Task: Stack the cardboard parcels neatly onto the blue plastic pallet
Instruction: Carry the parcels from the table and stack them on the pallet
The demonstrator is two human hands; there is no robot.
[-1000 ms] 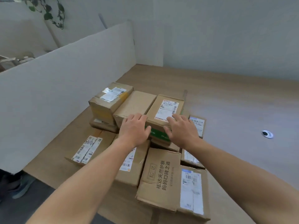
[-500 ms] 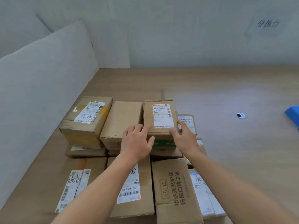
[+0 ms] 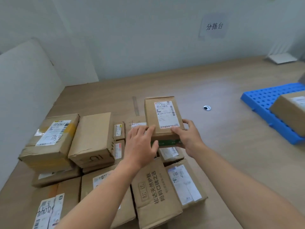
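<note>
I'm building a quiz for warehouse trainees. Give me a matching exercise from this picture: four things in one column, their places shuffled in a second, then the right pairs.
Things
1. labelled parcel with green band
2. blue pallet
3. paper sign
4. round metal grommet

Places
A. on the back wall
B. set into the bare tabletop
C. held between the left hand and right hand
D. at the far right, with a lone parcel on it

Pairs: 1-C, 2-D, 3-A, 4-B
</note>
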